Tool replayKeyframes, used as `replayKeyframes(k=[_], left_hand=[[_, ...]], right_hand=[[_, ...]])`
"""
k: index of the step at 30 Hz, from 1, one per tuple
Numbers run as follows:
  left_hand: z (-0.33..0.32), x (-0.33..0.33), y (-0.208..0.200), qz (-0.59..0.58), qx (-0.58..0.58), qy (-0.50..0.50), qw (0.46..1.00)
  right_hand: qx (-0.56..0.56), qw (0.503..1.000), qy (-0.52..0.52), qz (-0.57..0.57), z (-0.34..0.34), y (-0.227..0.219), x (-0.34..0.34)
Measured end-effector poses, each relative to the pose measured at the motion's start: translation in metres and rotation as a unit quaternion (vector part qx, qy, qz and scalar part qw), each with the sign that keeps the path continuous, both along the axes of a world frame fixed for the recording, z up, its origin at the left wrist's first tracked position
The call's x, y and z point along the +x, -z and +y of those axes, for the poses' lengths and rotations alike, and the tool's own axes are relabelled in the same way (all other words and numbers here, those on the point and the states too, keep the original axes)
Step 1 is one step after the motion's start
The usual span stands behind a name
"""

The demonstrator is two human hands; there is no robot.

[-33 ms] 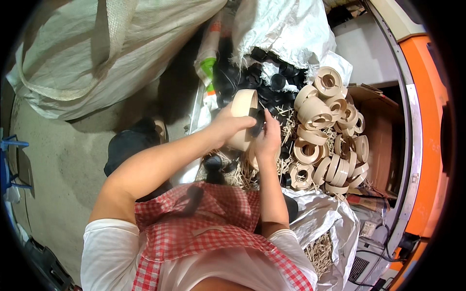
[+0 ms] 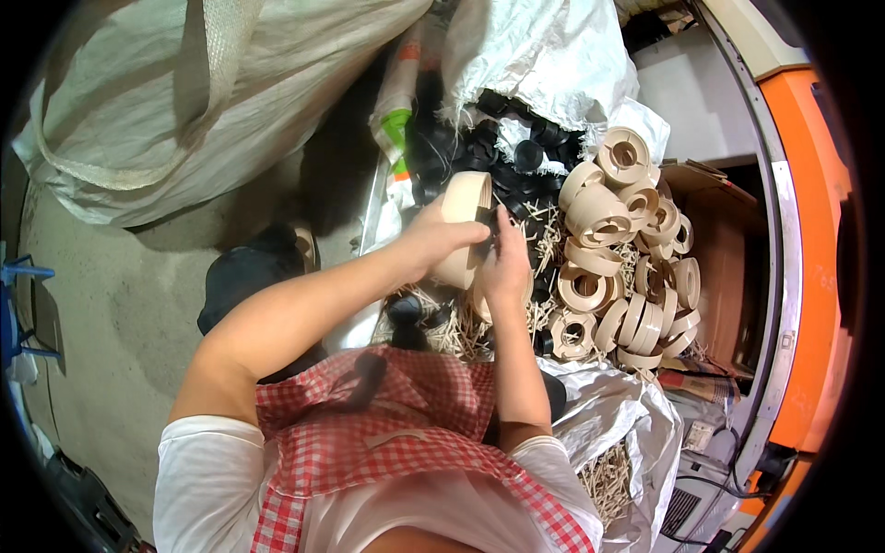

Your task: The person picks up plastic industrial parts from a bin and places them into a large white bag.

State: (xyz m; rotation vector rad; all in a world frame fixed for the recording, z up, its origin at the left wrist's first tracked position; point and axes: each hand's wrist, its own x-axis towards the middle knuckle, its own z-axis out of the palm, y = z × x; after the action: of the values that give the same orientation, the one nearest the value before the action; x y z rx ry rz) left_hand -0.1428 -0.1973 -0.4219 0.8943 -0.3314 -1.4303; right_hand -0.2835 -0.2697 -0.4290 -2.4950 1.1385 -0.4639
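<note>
Up close, the left hand [image 2: 431,241] grips a beige spool [image 2: 464,221] by its rim, holding it on edge above a litter of pale sticks [image 2: 544,241]. The right hand [image 2: 505,267] is closed just beside it, fingers pinched on a small black piece [image 2: 494,241] at the spool's open face; how the piece sits against the spool I cannot tell. To the right lies a heap of similar beige spools [image 2: 627,267], some flat, some on edge, touching one another. Behind the held spool sits a pile of black caps [image 2: 516,152], spilling from under a white woven sack [image 2: 544,55]. A larger sack [image 2: 166,92] stands to the left on the concrete floor [image 2: 120,304]. The person wears a red checked apron [image 2: 387,433].
</note>
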Motion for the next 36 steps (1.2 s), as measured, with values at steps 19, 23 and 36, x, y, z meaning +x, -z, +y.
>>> replayKeyframes(k=[19,23,36], left_hand=[[-0.003,-0.004,0.010,-0.349,-0.038,0.188,0.918],[0.000,-0.005,0.002,-0.402,-0.025,0.166,0.900],[-0.004,-0.001,0.016,-0.353,-0.051,0.179,0.917]], right_hand=[[0.457,0.862,0.026,-0.219,0.002,0.016,-0.031],[0.689,0.633,0.085,-0.342,0.001,-0.006,-0.028],[0.495,0.831,-0.003,-0.253,0.025,-0.002,-0.026]])
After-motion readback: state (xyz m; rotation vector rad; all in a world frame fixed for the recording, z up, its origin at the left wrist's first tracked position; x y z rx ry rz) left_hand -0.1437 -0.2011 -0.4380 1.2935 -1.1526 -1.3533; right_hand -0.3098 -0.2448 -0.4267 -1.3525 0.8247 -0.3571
